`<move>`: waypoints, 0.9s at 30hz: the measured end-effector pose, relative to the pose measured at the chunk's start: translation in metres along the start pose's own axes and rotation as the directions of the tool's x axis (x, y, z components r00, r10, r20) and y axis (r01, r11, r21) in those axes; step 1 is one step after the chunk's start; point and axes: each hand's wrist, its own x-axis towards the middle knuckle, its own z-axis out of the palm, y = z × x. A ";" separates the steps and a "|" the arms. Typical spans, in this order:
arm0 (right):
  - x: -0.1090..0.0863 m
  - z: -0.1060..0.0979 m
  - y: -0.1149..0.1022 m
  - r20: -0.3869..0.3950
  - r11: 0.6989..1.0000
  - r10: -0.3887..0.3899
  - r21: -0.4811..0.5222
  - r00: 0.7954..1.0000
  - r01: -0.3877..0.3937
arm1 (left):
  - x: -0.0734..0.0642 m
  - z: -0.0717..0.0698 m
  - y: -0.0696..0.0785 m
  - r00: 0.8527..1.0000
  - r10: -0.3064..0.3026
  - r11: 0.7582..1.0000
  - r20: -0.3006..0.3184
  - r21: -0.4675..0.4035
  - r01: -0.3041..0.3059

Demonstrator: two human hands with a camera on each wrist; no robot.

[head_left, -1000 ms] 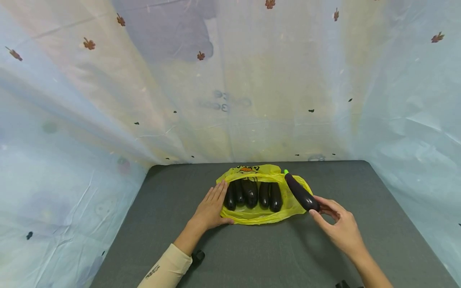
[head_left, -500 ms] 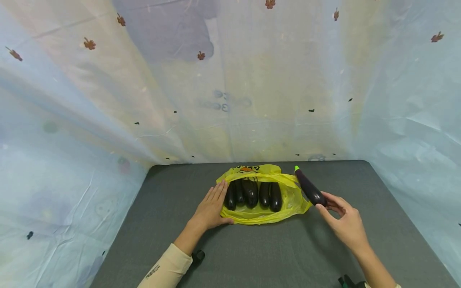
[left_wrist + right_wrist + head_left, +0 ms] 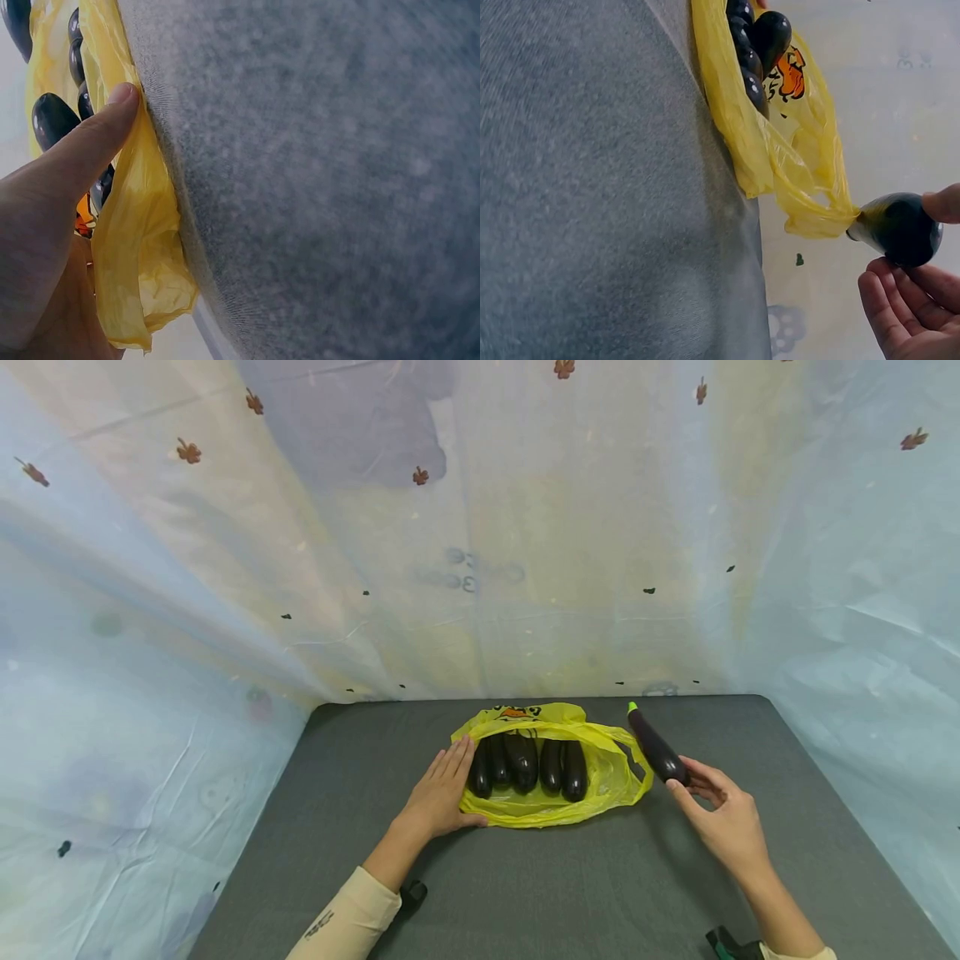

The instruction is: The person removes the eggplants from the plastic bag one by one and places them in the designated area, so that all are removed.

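Observation:
A yellow plastic bag lies with its mouth spread wide, and several dark eggplants rest side by side inside it. My left hand rests on the bag's left edge with straight fingers. In the left wrist view its thumb lies straight across the bag's rim. At the bag's right side, my right hand pinches another eggplant by its thick end, its green stem tip pointing up and away. In the right wrist view the held eggplant overlaps the bag's end.
The bag lies on a dark grey table with rounded far corners. Behind and beside the table hangs a pale patterned curtain. A black strap piece shows at the left wrist.
My right hand has moved right and slightly away with the eggplant, taking it from over the bag's right part to just beside its right edge. My left hand stays in place.

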 end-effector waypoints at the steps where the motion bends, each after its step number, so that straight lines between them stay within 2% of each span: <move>1: 0.000 0.000 0.001 -0.004 1.000 0.001 -0.003 1.000 -0.001 | 0.000 0.000 0.000 1.000 0.000 1.000 0.000 0.000 0.000; 13: 0.000 -0.001 0.013 -0.012 0.997 0.064 -0.040 0.998 -0.064 | -0.001 -0.001 0.001 1.000 -0.002 1.000 0.000 -0.009 0.002; 27: 0.000 0.003 0.027 0.076 0.972 0.157 -0.188 0.985 -0.140 | -0.002 -0.003 0.001 1.000 0.005 1.000 0.005 -0.013 -0.005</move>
